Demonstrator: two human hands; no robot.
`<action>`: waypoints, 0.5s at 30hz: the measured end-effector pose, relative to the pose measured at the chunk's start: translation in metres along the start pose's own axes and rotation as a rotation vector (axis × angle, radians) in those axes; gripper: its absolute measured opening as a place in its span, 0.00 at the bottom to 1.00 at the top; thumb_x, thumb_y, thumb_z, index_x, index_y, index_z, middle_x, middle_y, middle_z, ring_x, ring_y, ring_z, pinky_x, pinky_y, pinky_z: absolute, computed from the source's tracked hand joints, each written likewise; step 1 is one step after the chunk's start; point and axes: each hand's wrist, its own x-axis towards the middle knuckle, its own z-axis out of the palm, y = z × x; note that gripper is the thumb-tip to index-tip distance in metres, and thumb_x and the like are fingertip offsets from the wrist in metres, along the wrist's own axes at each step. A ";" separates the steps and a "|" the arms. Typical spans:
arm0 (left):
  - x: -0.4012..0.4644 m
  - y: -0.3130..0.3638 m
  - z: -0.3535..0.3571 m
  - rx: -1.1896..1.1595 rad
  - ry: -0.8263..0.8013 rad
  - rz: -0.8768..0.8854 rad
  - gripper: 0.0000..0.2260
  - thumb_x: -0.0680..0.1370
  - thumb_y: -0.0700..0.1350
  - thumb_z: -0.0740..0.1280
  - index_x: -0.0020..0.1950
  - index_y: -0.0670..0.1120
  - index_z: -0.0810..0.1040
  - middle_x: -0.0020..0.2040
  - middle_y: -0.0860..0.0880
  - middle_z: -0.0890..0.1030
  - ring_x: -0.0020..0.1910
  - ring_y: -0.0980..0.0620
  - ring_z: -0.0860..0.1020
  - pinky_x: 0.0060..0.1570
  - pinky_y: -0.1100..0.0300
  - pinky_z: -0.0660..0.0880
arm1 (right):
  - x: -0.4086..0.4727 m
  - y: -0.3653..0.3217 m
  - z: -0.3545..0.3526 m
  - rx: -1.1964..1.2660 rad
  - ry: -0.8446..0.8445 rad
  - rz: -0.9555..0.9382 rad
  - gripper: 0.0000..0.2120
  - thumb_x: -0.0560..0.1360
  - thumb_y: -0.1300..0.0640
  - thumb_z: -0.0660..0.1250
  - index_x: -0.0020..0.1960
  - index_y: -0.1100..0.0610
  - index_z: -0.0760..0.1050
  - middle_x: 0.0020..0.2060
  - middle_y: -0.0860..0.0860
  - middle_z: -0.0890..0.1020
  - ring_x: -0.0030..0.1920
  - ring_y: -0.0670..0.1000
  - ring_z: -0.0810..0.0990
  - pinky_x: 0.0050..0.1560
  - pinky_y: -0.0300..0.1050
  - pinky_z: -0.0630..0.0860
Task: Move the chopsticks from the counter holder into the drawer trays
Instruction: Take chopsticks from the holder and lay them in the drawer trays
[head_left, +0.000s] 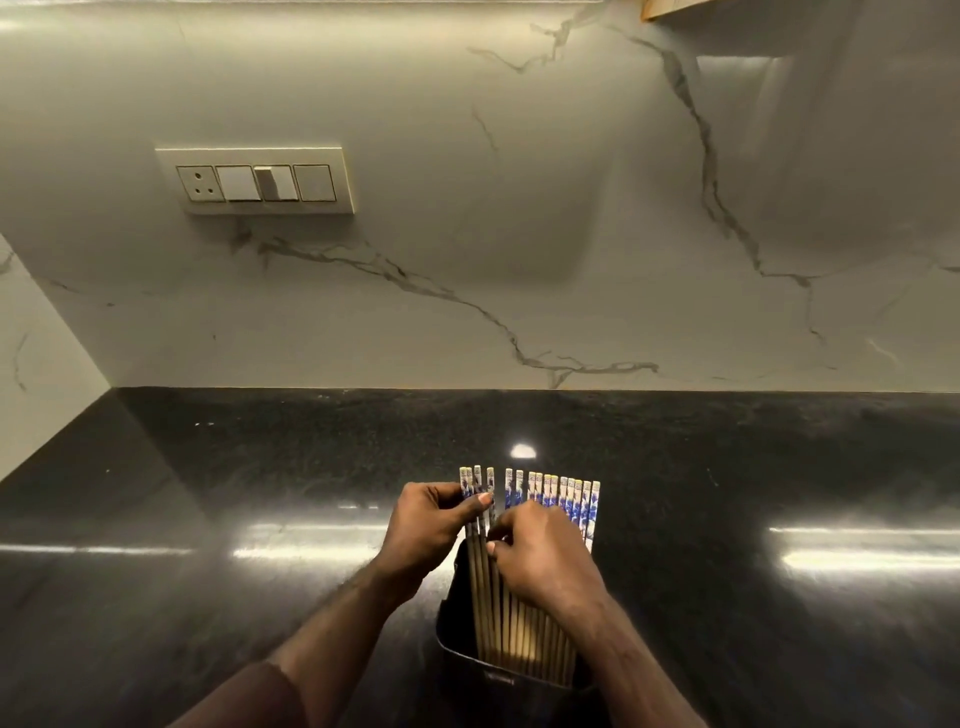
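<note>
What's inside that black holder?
The black holder has chopsticks standing inside in a fanned row. Both hands cover their middles, and the holder's bottom stays hidden.

The worktop (208, 519) is glossy black speckled stone, meeting a marble-patterned wall at the back. A dark holder (457, 639) stands on it near the front edge.

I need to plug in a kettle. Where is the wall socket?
In the head view, the wall socket sits upper left on the marble backsplash, leftmost in the switch panel.
</note>
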 end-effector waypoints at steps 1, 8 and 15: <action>0.000 0.000 0.000 0.017 0.026 0.000 0.06 0.74 0.43 0.73 0.44 0.42 0.86 0.42 0.45 0.87 0.43 0.51 0.84 0.45 0.55 0.80 | -0.001 -0.001 0.000 0.008 -0.010 -0.004 0.10 0.76 0.54 0.69 0.57 0.53 0.81 0.51 0.50 0.85 0.50 0.48 0.83 0.54 0.47 0.81; -0.008 0.006 0.000 0.119 0.212 0.026 0.09 0.74 0.46 0.74 0.33 0.50 0.85 0.31 0.52 0.84 0.32 0.58 0.79 0.36 0.54 0.75 | -0.007 -0.003 -0.002 0.065 -0.029 -0.038 0.13 0.75 0.52 0.71 0.58 0.53 0.80 0.52 0.50 0.85 0.49 0.47 0.83 0.54 0.45 0.80; -0.038 0.059 -0.004 -0.007 0.162 0.182 0.04 0.74 0.41 0.72 0.44 0.48 0.85 0.41 0.46 0.87 0.44 0.45 0.86 0.49 0.46 0.82 | -0.019 -0.010 -0.010 0.192 -0.021 -0.176 0.13 0.77 0.54 0.68 0.61 0.51 0.77 0.54 0.49 0.84 0.45 0.43 0.80 0.45 0.34 0.75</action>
